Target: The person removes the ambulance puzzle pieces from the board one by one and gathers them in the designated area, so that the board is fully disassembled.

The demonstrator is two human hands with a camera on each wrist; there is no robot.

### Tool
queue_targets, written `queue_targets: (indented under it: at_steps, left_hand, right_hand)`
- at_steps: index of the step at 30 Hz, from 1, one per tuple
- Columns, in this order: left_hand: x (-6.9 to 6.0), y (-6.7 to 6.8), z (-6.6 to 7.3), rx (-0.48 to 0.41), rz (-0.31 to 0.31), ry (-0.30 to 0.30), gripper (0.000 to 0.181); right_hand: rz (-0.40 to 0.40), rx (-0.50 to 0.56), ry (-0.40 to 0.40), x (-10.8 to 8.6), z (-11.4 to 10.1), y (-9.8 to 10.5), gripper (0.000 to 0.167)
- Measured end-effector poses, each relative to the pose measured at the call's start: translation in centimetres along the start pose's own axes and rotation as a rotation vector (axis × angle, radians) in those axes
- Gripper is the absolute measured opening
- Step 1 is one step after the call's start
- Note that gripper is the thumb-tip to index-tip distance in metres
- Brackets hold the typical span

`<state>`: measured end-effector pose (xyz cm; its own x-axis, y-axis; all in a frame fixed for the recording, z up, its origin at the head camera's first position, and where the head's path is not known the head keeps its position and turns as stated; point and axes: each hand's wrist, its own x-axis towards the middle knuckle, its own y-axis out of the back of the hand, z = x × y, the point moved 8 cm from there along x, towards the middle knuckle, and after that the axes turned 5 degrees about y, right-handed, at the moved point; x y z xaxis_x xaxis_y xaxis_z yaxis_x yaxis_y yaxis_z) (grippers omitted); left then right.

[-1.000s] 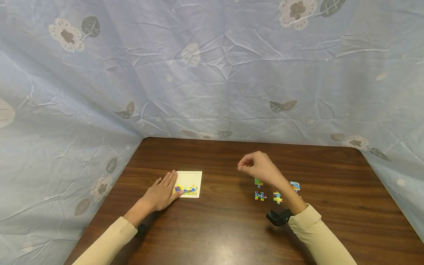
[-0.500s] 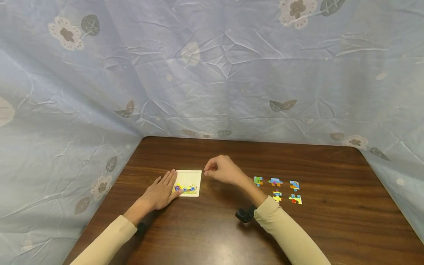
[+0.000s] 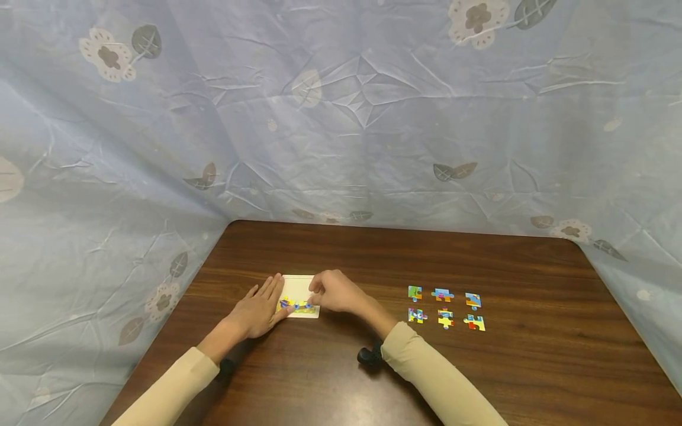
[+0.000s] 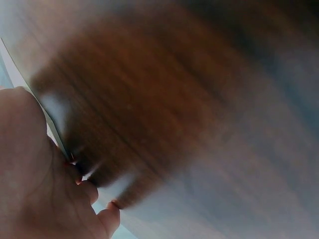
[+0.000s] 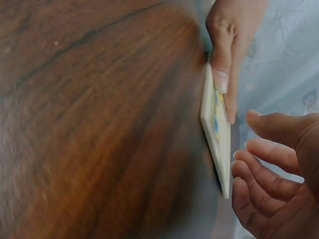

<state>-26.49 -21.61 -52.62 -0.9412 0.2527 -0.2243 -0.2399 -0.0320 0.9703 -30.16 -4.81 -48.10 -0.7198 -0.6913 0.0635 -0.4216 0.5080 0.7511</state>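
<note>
A pale square puzzle board [image 3: 298, 285] lies on the table, with joined colourful puzzle pieces [image 3: 305, 307] along its near side. My left hand [image 3: 258, 310] rests flat on the board's left edge, fingers stretched forward and thumb reaching over the pieces. Over the board's right side is my right hand [image 3: 335, 291], its fingers loosely bent. In the right wrist view a gap shows between that hand's thumb [image 5: 274, 124] and its fingers, and I see nothing held there. The left wrist view shows mostly blurred table and part of the left hand [image 4: 40, 174].
Several loose puzzle pieces [image 3: 445, 319] lie in two rows to the right on the brown wooden table [image 3: 341, 367]. A flowered blue-grey cloth [image 3: 362, 148] hangs behind and beside the table. A black wrist device [image 3: 369, 356] sits under the right forearm.
My right hand has swept left from near the loose pieces to over the board's right side, uncovering the two rows. The left hand has stayed on the board.
</note>
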Motion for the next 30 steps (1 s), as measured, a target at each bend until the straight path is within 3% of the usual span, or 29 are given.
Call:
queue_targets:
  at_steps: [14,25,30]
  left_hand:
    - [-0.2,0.1,0.0,-0.005,0.001,-0.005,0.088]
    - [-0.2,0.4,0.1,-0.02,0.009,-0.007,0.087]
    - [-0.3,0.2,0.2,-0.015,0.003,-0.009,0.086]
  right_hand:
    - [-0.039,-0.101,-0.024,0.9,0.6,-2.5,0.038]
    - [-0.045,-0.091,-0.071,0.8,0.5,-2.6,0.033]
    - [-0.048,-0.14,-0.093,0.9,0.5,-2.6,0.03]
